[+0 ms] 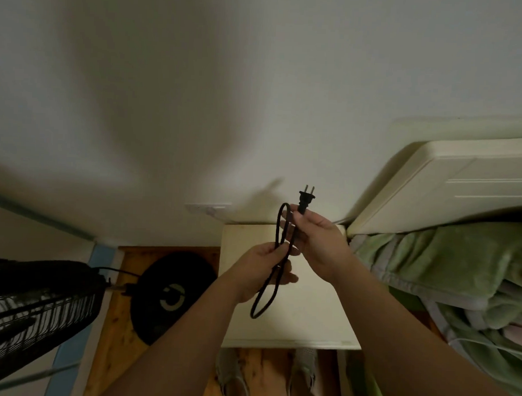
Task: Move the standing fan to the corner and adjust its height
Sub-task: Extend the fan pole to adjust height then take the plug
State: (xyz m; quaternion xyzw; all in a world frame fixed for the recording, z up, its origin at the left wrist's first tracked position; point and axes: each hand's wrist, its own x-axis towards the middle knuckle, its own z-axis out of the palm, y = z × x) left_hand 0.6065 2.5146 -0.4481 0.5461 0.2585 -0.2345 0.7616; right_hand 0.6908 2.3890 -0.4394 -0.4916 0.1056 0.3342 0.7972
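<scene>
White wall (198, 92) ahead, wooden floor (116, 326) below. Bed (444, 257) with green blanket far right. Fan (37, 302) lower left, round base (173, 292) on floor just beside bedside table (308, 324). Left hand (260, 272) curled round looped black cord (259, 300) above the table. Right hand (323, 241) pinching cord just under plug (305, 198), prongs up.

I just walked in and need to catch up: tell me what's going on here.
A person holds a black cord gathered in loops: the right hand pinches it just below the plug, prongs up and unplugged, while the left hand grips the loops. The standing fan is at the left, its round base on the wooden floor.
</scene>
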